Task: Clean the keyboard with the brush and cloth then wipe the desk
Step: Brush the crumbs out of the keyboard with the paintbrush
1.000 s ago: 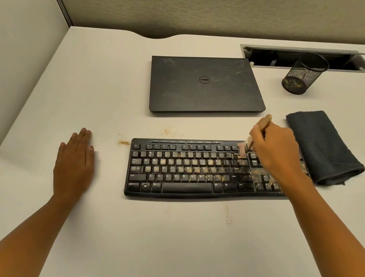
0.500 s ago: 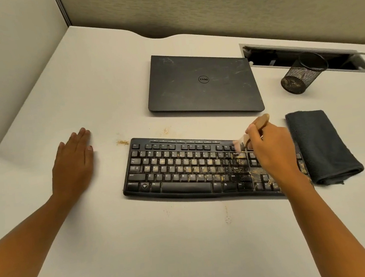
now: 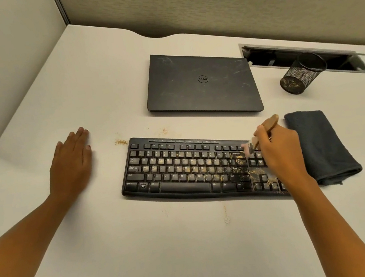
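Across most of the frame, a wide white laminate bench (image 3: 78,82). At upper centre, a closed dark grey rectangular laptop (image 3: 202,83). Below it, a long black plastic keyboard (image 3: 181,170), long axis running left to right, with tan crumbs (image 3: 239,161) thickest over the right-hand keys. Just right of the keyboard, a folded dark grey cloth (image 3: 320,144), untouched. At centre left, left hand (image 3: 71,165) flat on the bench, fingers straight and together, well apart from the keyboard. Over the keyboard's right end, right hand (image 3: 279,149) pinching a small wooden-handled brush (image 3: 269,124), bristles down on the upper-right keys, handle slanting up and right. Judged mid-brushing: dusty keys lying left of the bristles, along the keyboard's length, nearer the right hand.
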`<state>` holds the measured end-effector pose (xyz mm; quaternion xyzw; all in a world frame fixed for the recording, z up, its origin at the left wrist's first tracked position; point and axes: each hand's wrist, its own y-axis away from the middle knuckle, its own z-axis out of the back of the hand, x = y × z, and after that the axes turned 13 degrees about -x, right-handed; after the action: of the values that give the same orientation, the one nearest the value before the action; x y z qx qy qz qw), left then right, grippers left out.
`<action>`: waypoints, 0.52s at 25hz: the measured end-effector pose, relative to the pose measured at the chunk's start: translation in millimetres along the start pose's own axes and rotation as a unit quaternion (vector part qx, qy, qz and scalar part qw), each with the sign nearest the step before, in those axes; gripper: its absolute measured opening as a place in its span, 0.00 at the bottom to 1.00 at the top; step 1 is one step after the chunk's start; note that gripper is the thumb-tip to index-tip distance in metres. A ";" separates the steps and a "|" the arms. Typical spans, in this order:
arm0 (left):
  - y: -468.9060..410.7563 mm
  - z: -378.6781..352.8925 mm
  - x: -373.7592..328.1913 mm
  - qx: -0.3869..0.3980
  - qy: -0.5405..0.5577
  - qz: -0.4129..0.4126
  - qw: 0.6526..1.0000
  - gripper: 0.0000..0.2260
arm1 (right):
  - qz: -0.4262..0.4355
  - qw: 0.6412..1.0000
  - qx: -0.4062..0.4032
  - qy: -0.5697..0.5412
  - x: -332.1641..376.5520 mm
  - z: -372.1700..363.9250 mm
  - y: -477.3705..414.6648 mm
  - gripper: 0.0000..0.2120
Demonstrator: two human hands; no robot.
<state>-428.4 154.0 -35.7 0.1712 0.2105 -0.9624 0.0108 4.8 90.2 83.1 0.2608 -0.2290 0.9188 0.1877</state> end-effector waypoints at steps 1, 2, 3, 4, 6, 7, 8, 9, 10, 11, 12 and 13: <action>-0.7 0.5 -0.3 0.000 0.001 0.001 1.000 0.26 | -0.004 1.000 -0.002 -0.016 -1.6 1.6 0.2 0.20; -1.0 0.6 -0.5 -0.002 0.001 0.002 1.000 0.26 | -0.010 0.999 -0.010 -0.031 -2.4 2.6 1.1 0.20; -0.8 0.8 -1.0 -0.003 0.002 0.003 1.000 0.25 | -0.013 0.999 -0.016 -0.042 -2.5 2.6 2.3 0.20; -0.2 0.9 -1.5 -0.004 0.002 0.004 1.000 0.25 | -0.014 0.999 -0.014 -0.050 -2.6 1.9 4.2 0.19; 0.4 1.2 -2.3 -0.002 0.002 0.002 1.000 0.26 | -0.013 0.999 0.001 -0.053 -0.8 0.9 7.8 0.19; 0.4 1.1 -2.4 -0.002 0.002 0.001 1.000 0.26 | -0.015 0.999 -0.001 -0.052 0.0 0.7 8.2 0.19; -0.2 0.9 -1.9 -0.003 0.001 -0.001 1.000 0.26 | -0.018 0.998 -0.009 -0.058 1.2 0.3 8.1 0.19; -0.4 0.7 -1.4 -0.004 0.000 -0.002 1.000 0.26 | -0.019 0.997 -0.015 -0.067 1.9 0.0 8.0 0.20; -0.5 0.5 -0.8 -0.004 0.001 -0.001 1.000 0.26 | -0.010 0.997 -0.016 -0.076 2.8 -0.6 8.8 0.20; -0.4 0.5 -0.7 -0.004 0.001 -0.002 1.000 0.26 | 0.001 0.997 -0.007 -0.082 3.2 -1.7 10.6 0.20; -0.3 0.3 -0.4 -0.004 0.001 -0.002 1.000 0.26 | 0.004 0.996 0.006 -0.088 2.4 -2.4 13.2 0.20; -0.3 0.2 -0.2 -0.005 0.002 -0.002 1.000 0.25 | -0.003 0.995 0.019 -0.094 1.5 -1.6 16.0 0.19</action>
<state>-428.3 154.2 -35.4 0.1728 0.2157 -0.9610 0.0091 -4.4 78.1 77.5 0.3498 -0.2271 0.8942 0.1628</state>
